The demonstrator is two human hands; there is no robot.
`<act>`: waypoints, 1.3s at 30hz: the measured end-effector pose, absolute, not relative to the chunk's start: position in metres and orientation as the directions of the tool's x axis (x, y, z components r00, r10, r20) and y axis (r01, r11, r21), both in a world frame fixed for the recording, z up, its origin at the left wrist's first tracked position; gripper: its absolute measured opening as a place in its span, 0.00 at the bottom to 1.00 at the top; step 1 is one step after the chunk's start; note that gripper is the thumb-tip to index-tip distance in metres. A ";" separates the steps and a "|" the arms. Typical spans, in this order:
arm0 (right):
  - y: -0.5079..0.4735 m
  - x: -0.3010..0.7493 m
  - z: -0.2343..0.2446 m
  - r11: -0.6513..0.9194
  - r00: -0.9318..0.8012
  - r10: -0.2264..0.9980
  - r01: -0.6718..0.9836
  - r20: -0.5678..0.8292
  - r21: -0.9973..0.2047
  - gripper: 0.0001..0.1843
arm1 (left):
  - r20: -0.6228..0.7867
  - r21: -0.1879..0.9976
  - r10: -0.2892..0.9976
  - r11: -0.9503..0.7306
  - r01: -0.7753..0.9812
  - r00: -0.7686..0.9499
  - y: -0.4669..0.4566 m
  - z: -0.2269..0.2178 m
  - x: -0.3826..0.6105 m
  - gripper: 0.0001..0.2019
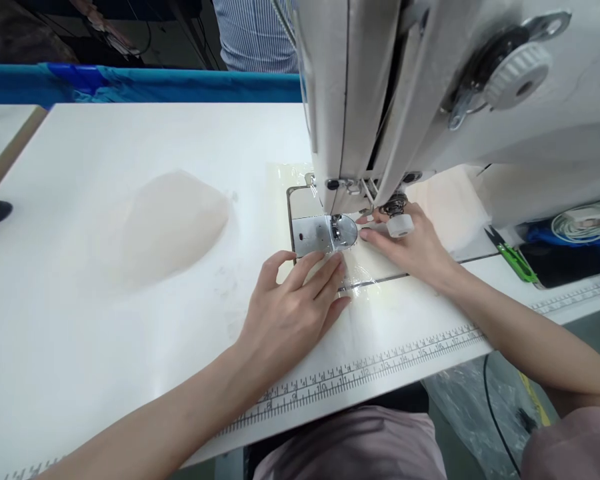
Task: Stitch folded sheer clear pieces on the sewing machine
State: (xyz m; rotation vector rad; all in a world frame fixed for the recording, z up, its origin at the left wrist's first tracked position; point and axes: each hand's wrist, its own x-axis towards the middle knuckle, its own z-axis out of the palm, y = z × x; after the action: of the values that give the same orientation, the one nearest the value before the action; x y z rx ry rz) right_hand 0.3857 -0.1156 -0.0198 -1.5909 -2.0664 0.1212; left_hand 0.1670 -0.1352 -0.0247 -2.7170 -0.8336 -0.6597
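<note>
The left hand (pixel 295 307) lies palm down on the white table (pixel 105 367), just on the near side of the small metal plate (pixel 313 233). Its arm comes in from the near left. The fingers are a bit bent and point to the far side, and the thumb sits to the right of them. This hand is loose and spread, not closed up. I can't see under its palm.

The right arm comes in from the right side. The right hand (pixel 420 243) points left, with its thumb and a finger just beside the round right end of the plate. There is a little gap between them, but I can't tell if they pinch anything.

The big sewing machine (pixel 370 80) stands over both hands. Its white knob (pixel 400 225) hides part of the right hand. The foot (pixel 335 228) is over the plate, but the needle is too small to make out.

A thin pale cloth (pixel 175 227) lies on the left, and its edges are hard to see. More peach cloth (pixel 453 203) is to the right, partly behind the machine. Green snips (pixel 517 263) lie near it.
</note>
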 end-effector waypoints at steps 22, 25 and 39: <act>-0.094 0.370 -0.038 0.199 -0.049 0.958 0.825 0.284 -0.529 0.12 | 0.516 -0.035 0.481 -0.815 0.578 0.709 -0.136 -0.034 0.164 0.12; -0.087 0.381 -0.031 0.174 -0.095 0.929 0.965 0.358 -0.196 0.13 | 0.524 -0.042 0.477 -0.813 0.581 0.706 -0.135 -0.034 0.164 0.12; -0.146 0.359 -0.010 0.490 -0.513 0.818 0.859 0.262 0.152 0.17 | 0.513 0.001 0.505 -0.809 0.587 0.694 -0.127 -0.032 0.166 0.13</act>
State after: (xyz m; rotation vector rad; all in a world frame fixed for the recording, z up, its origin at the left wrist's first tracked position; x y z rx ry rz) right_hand 0.3589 -0.1457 -0.0097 -1.4602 -2.5748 -0.3962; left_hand 0.1662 -0.1271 -0.0317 -2.7399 -0.8902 -0.7563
